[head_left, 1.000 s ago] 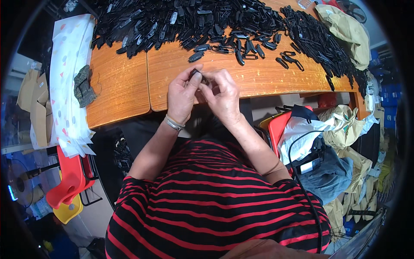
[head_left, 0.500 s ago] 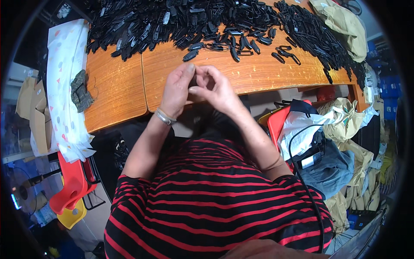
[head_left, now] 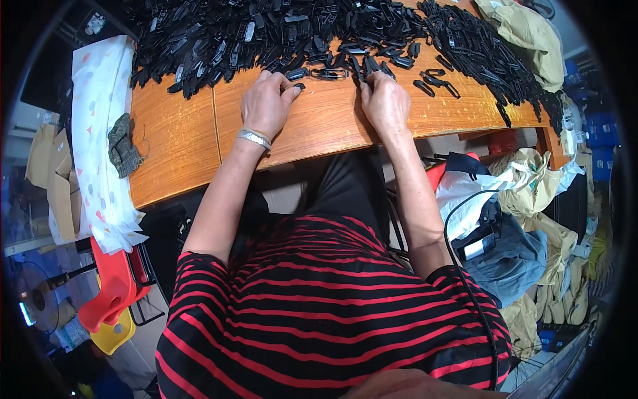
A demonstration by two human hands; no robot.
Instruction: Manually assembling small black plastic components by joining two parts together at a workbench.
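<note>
My left hand (head_left: 266,105) rests at the front of a big heap of small black plastic pieces (head_left: 219,43). Its thumb and fingers close round one elongated black piece (head_left: 300,86), whose end sticks out. Further right, my right hand (head_left: 387,105) reaches to the heap's edge with its fingertips drawn together on a slim black piece (head_left: 363,78); the fingers partly hide it. Between my hands lie several loose pieces, among them an open black frame (head_left: 330,74).
A few frames and pieces (head_left: 435,81) lie right of my hand, near a second black pile (head_left: 488,63). White patterned sheeting (head_left: 100,100) and a dark cloth (head_left: 122,146) cover the wooden table's (head_left: 176,133) left end. A red chair (head_left: 109,286) stands lower left.
My hands were together near the table's front edge, fingers meeting round something dark. They have come apart and moved forward to the heap, left and right of each other.
</note>
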